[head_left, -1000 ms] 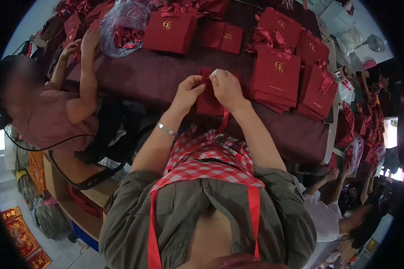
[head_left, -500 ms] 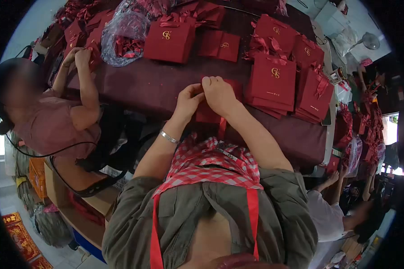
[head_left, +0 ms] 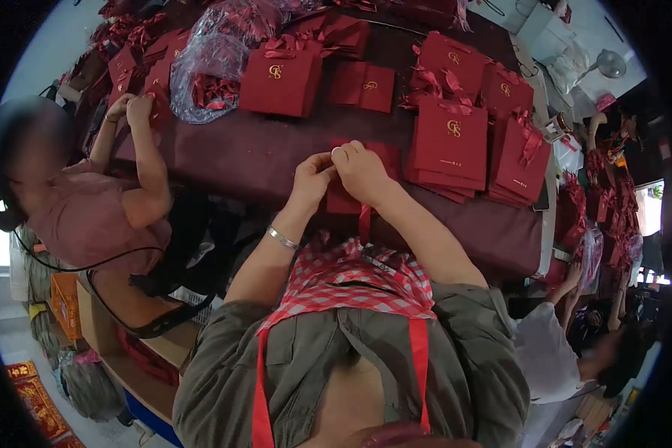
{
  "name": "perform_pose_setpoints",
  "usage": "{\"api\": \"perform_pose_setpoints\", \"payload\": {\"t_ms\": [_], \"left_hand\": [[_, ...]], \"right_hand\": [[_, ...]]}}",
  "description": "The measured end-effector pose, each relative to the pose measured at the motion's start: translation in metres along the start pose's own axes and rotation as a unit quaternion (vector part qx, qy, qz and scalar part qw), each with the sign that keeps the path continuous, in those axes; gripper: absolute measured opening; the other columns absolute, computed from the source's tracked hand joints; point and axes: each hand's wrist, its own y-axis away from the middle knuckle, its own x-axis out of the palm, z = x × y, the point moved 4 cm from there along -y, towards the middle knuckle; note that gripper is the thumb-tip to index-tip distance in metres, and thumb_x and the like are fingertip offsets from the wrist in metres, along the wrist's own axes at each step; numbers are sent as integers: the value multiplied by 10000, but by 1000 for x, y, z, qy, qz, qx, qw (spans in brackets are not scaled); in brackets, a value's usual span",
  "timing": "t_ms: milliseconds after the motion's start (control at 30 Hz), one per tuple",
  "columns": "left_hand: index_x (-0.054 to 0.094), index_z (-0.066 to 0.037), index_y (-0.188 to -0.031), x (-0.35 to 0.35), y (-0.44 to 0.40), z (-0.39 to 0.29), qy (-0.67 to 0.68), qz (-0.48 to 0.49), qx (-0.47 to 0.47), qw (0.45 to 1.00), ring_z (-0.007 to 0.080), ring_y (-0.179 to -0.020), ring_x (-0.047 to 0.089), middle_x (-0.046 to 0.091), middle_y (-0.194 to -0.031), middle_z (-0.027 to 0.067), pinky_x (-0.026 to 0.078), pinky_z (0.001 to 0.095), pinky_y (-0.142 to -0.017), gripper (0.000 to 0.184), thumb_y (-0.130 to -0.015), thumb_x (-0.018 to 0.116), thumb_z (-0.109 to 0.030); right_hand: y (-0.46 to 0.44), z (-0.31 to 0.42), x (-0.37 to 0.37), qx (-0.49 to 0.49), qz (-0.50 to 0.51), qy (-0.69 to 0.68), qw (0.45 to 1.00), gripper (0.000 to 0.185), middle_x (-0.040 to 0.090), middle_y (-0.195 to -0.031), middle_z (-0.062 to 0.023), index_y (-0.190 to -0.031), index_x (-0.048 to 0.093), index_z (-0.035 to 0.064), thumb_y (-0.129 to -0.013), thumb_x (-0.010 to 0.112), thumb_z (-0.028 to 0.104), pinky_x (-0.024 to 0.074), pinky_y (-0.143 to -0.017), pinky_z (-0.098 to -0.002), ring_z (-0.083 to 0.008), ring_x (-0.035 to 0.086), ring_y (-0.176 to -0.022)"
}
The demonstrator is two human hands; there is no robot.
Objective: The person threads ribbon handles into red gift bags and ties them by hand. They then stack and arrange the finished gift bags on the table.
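My left hand (head_left: 313, 178) and my right hand (head_left: 361, 173) meet over a red paper bag (head_left: 343, 201) lying at the table's near edge. Thumbs and fingers of both are pinched together, tips touching. Whatever sits between the fingertips is too small and covered to make out. Below my right hand a strip of red ribbon (head_left: 364, 224) hangs over the table edge towards my checked apron (head_left: 351, 280). Much of the bag is hidden under my hands.
Stacked red gift bags (head_left: 448, 142) stand right of my hands. Ahead are another bag (head_left: 280, 82), a flat red piece (head_left: 362, 86) and a clear plastic bag of ribbons (head_left: 210, 82). A co-worker (head_left: 101, 216) handles red bags at left; another person (head_left: 552, 343) is at right.
The whole view has shifted slightly, with my hands a little lower in it. Both hands stay pinched together over the bag, with only small finger movement.
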Motion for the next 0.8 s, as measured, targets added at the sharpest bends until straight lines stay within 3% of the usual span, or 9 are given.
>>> {"api": "perform_pose_setpoints", "payload": {"t_ms": [133,267,367,467,533,633,800], "left_hand": [[575,44,-1072,2,0,5,-68,-21,73,995,133,-918,577,619,-1019,83,478,251,-787,253,-827,521,79],[578,40,-1060,-3,-3,8,-33,-31,44,998,129,-897,581,621,-1002,74,479,247,-783,221,-844,536,52],[583,30,-1052,0,2,3,35,-28,5,999,115,-879,583,624,-984,61,470,231,-766,196,-859,563,6],[587,21,-1053,-3,-6,10,35,-18,14,999,97,-846,570,618,-959,43,460,218,-736,187,-870,573,-17],[563,33,-1124,-7,-11,15,-35,13,9,999,139,-916,567,598,-1044,71,475,269,-791,230,-907,507,-18],[597,19,-1066,-3,-5,5,-33,-6,-11,999,72,-791,534,602,-917,17,445,208,-694,195,-877,564,-13],[602,28,-1060,-2,-4,2,-13,26,1,1000,75,-827,543,611,-932,20,447,210,-724,193,-875,562,-11]], "right_hand": [[-13,5,4,9,57,42,997,140,557,-786,-101,-827,504,34,-714,562,93,502,-580,-349,-251,560,-775],[-10,6,-2,-40,47,31,998,144,552,-775,-100,-832,516,31,-708,565,85,503,-620,-352,-256,554,-793],[0,0,-1,2,83,-32,996,139,583,-886,-135,-864,530,13,-746,581,68,517,-726,-368,-287,550,-895],[7,-8,-5,55,55,-104,991,94,581,-873,-143,-867,534,11,-784,554,49,492,-760,-394,-316,538,-896],[13,-15,-8,94,34,-155,983,65,578,-849,-146,-874,533,9,-822,537,48,472,-777,-410,-332,534,-887],[20,-17,-13,107,-16,-149,983,87,582,-853,-152,-846,559,17,-778,603,48,465,-756,-412,-333,542,-860],[15,-14,-19,104,-23,-155,982,79,582,-846,-146,-838,564,20,-788,601,69,460,-770,-407,-328,543,-868]]}}
